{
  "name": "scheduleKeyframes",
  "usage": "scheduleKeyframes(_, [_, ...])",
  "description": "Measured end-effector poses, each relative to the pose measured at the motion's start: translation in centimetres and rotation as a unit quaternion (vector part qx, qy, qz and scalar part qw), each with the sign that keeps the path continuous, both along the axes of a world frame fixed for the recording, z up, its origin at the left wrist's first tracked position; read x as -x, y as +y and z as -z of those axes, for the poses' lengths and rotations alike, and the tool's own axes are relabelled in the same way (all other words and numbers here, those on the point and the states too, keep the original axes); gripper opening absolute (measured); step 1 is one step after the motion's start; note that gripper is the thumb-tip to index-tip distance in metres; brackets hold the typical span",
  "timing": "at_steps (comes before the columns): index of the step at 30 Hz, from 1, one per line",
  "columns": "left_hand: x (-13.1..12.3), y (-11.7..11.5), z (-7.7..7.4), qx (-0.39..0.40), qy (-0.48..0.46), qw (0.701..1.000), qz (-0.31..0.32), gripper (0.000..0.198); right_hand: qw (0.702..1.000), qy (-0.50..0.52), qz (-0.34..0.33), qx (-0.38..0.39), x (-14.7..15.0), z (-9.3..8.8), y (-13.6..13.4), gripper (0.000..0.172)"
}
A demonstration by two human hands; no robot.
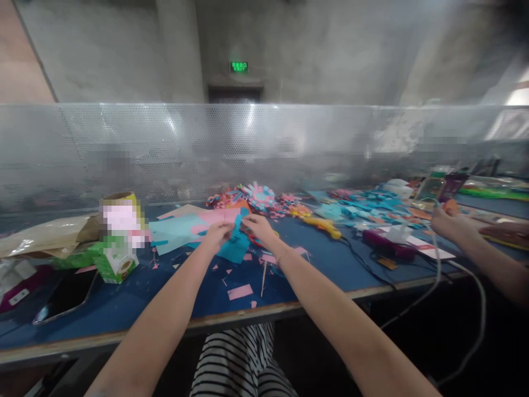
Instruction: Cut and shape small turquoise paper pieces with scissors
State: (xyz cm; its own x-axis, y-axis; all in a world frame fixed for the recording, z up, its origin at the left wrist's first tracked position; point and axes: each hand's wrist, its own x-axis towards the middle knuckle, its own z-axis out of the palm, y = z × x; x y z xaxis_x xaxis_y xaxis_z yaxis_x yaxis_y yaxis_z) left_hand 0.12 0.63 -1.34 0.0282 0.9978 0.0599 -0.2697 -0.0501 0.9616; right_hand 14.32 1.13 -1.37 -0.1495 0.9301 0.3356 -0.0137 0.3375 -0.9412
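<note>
My left hand [220,234] and my right hand [260,228] meet over the middle of the table. Between them is a small blue paper piece [238,225], standing up, with the fingers of both hands closed on its two sides. A larger blue sheet [235,251] lies under the hands. Light blue paper [176,229] and pink paper [219,216] spread to the left and behind. Below the right hand, a thin stick [263,278] rests among pink scraps, with a pink rectangle [240,292] nearer the table edge.
Finished-looking paper flowers [264,197] pile up behind the hands. A yellow glue gun [322,226] with a black cord lies to the right. A phone [66,295] and a green box [115,259] are at left. A co-worker's hand [448,220] holds something orange at far right.
</note>
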Motion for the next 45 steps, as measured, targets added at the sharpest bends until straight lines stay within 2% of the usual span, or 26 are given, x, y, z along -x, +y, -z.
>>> scheduleKeyframes(4, [0.0, -0.3, -0.2, 0.019, 0.03, 0.999, -0.015, 0.02, 0.999, -0.034, 0.005, 0.005, 0.1, -0.2, -0.4, 0.02])
scheduleKeyframes(7, [0.1, -0.1, -0.1, 0.008, 0.088, 0.995, -0.037, 0.017, 0.996, -0.086, 0.031, -0.01, 0.2, -0.2, -0.6, 0.017])
scheduleKeyframes(11, [0.4, 0.3, 0.1, -0.064, 0.175, 0.98, -0.062, 0.009, 0.99, -0.125, 0.047, -0.035, 0.0, -0.4, -0.7, 0.016])
scheduleKeyframes(13, [0.7, 0.4, 0.0, -0.123, 0.214, 0.963, -0.11, 0.007, 0.988, -0.133, 0.064, -0.04, -0.1, -0.5, -0.6, 0.02])
scheduleKeyframes(15, [0.8, 0.3, -0.3, -0.189, 0.251, 0.932, -0.182, 0.011, 0.985, -0.14, 0.095, -0.042, -0.2, -0.5, -0.6, 0.024])
scheduleKeyframes(17, [0.8, 0.2, -0.4, -0.228, 0.274, 0.912, -0.205, 0.013, 0.98, -0.151, 0.119, -0.051, -0.3, -0.5, -0.5, 0.025])
scheduleKeyframes(22, [0.1, 0.0, -0.3, -0.226, 0.311, 0.918, -0.096, 0.029, 0.974, -0.177, 0.116, -0.076, -0.1, -0.6, -0.4, 0.025])
scheduleKeyframes(25, [-0.2, -0.3, -0.3, -0.236, 0.326, 0.911, -0.088, 0.03, 0.977, -0.166, 0.107, -0.085, 0.0, -0.6, -0.4, 0.029])
scheduleKeyframes(32, [0.0, -0.2, -0.3, -0.252, 0.362, 0.894, -0.08, 0.013, 0.982, -0.141, 0.07, -0.103, 0.0, -0.6, -0.8, 0.03])
scheduleKeyframes(34, [0.1, 0.0, -0.2, -0.245, 0.344, 0.905, -0.061, 0.012, 0.982, -0.137, 0.065, -0.108, -0.1, -0.7, -0.8, 0.029])
scheduleKeyframes(39, [-0.1, -0.2, -0.6, -0.132, 0.182, 0.974, -0.024, 0.024, 0.981, -0.134, 0.079, -0.113, -0.3, -0.3, -0.2, 0.023])
scheduleKeyframes(43, [-0.3, -0.7, -1.0, -0.089, 0.103, 0.99, 0.025, 0.02, 0.987, -0.108, 0.078, -0.093, -0.4, 0.2, 0.3, 0.013])
scheduleKeyframes(45, [-0.2, -0.8, -1.0, -0.085, 0.083, 0.993, 0.027, 0.021, 0.992, -0.083, 0.068, -0.071, -0.3, 0.2, 0.5, 0.011])
